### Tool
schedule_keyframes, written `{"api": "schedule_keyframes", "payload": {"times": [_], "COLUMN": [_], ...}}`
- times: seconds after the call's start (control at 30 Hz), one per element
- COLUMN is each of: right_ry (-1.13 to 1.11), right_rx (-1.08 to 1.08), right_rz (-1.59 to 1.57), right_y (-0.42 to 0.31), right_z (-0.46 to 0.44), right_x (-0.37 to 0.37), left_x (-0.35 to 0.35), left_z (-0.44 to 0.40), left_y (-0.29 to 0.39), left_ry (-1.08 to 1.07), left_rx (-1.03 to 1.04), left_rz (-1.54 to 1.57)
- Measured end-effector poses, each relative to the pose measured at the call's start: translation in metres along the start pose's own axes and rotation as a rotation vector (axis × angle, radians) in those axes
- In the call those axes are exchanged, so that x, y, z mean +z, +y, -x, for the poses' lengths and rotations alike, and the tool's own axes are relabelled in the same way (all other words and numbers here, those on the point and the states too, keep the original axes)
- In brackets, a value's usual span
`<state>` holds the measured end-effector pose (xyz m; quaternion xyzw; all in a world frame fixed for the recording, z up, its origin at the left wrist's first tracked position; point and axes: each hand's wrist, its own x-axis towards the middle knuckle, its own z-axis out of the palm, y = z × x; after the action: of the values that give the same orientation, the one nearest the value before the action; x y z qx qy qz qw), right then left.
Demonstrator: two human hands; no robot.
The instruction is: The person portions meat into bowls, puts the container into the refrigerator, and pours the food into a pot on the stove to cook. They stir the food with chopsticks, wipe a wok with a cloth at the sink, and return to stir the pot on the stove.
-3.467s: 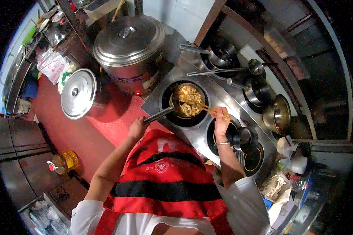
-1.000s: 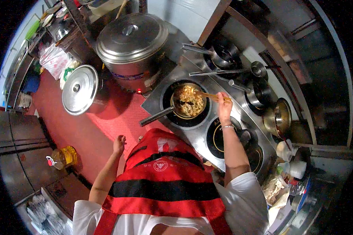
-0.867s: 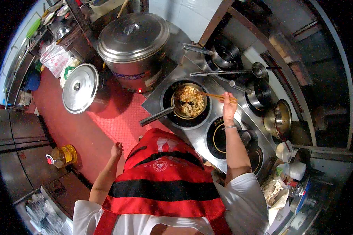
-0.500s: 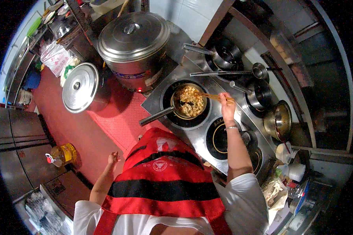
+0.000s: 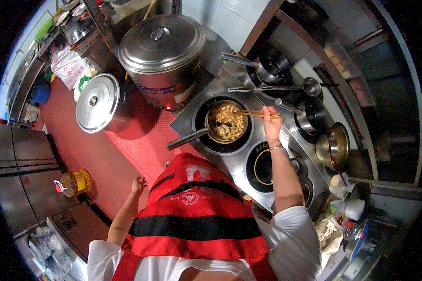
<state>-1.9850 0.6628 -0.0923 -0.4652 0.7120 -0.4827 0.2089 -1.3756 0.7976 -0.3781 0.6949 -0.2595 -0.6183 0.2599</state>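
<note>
My right hand [image 5: 272, 121] is closed around a pair of wooden chopsticks [image 5: 253, 113]. Their tips reach into a long-handled pan [image 5: 210, 125] on the front burner. Chopped, browned food [image 5: 232, 122] with pale pieces and a dark patch fills this pan. Nobody holds the pan's handle [image 5: 187, 139], which points toward the left front edge of the stove. Low beside the red apron [image 5: 197, 206], my left hand [image 5: 138, 184] hangs over the floor, loosely open, with nothing visible in it.
On the steel stove [image 5: 239, 173] are more burners, a saucepan [image 5: 268, 70], another pan [image 5: 310, 114], a ladle [image 5: 311, 86] and a metal bowl [image 5: 333, 146]. A big lidded pot [image 5: 162, 44], a lidded container [image 5: 97, 103] and an oil jug [image 5: 74, 183] stand leftward.
My right hand has shifted slightly, and the chopsticks lie a little flatter over the pan. My left hand has turned slightly and stays low by the apron. The pan keeps its place.
</note>
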Motion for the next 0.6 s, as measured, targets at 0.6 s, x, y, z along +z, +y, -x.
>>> {"api": "schedule_keyframes", "payload": {"times": [0.6], "right_ry": [0.086], "right_rx": [-0.116], "right_rz": [0.178], "right_y": [-0.012], "right_z": [0.023], "right_x": [-0.015], "left_x": [-0.002], "left_z": [0.011], "left_y": [0.010], "left_ry": [0.007], "left_rx": [-0.005], "left_rz": [-0.250]}}
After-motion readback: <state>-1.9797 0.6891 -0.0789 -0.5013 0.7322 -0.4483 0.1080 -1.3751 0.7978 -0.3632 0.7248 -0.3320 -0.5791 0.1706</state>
